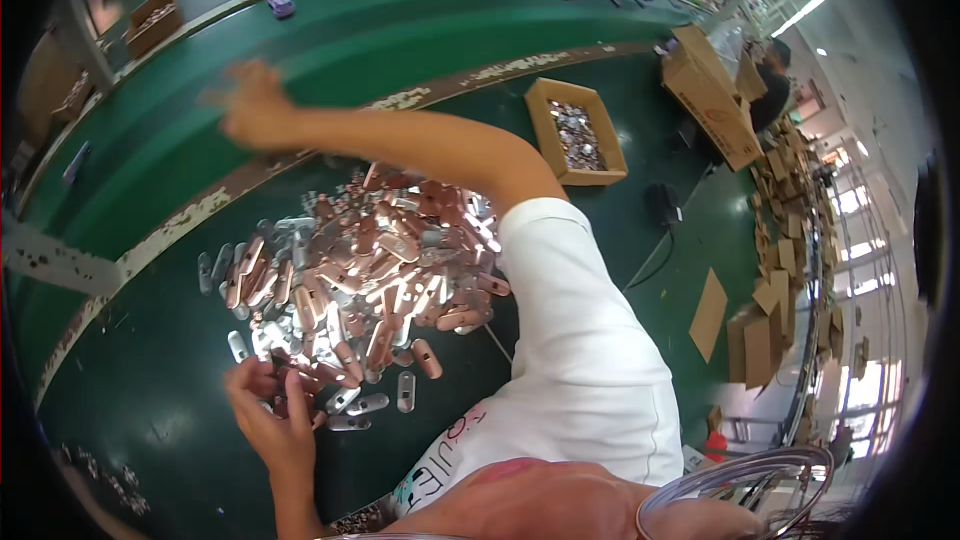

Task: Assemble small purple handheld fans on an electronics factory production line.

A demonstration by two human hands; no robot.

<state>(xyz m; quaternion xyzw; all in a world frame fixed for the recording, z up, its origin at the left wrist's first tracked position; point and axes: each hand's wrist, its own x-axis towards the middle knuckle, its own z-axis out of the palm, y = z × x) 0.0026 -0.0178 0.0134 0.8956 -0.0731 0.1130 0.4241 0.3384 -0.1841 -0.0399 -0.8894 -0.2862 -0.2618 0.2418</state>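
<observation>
My right hand point(258, 112) reaches across over the green conveyor belt point(400, 35), blurred by motion, its fingers apart and nothing visible in them. At the near left edge of a heap of shiny oblong metal pieces point(390, 250), my left hand point(275, 415) is closed, with thumb and fingers about a rose-gold oblong piece point(322, 373). The heap mixes rose-gold and silver pieces with rounded ends, some with a small dark square. A silver piece point(405, 392) and a rose-gold piece point(427, 359) lie loose at its near side. My right forearm hides part of the heap's far side.
A cardboard box point(537, 125) of small metal parts stands right of the heap. Purple items point(281, 6) lie along the belt. A worn metal rail point(200, 208) separates belt and table. A larger carton point(708, 100) and a person are at the far right.
</observation>
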